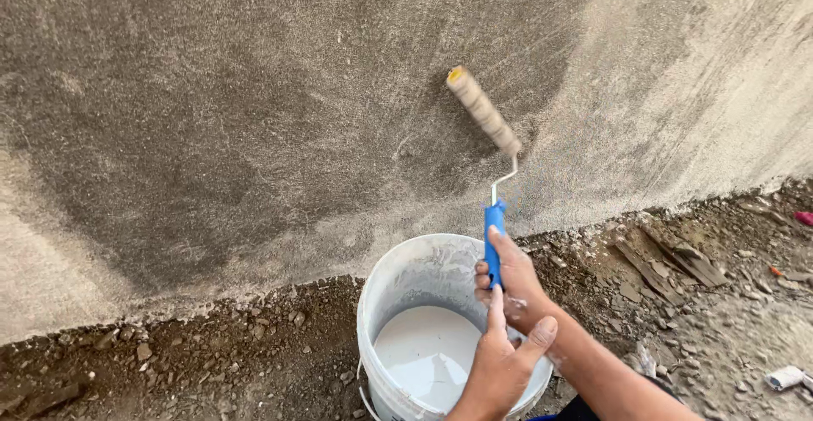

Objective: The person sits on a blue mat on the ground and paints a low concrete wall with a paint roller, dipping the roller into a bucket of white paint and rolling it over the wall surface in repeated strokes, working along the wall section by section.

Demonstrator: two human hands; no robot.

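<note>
My right hand (511, 279) is closed around the blue handle (493, 236) of a paint roller. The roller's sleeve (483, 110), beige and wet, lies tilted against the rough grey wall (254, 116), with its yellow end cap at the upper left. My left hand (500, 366) is just below the right one, with thumb and forefinger spread against my right wrist and nothing in it. Both hands hover over a white bucket (398, 281) that stands on the ground at the wall's foot and holds white liquid (423, 353).
The wall has a large darker damp patch and paler dry areas at the right and lower left. Brown dirt, stones and rubble (660, 260) cover the ground along the wall. A small white scrap (783, 378) lies at the far right.
</note>
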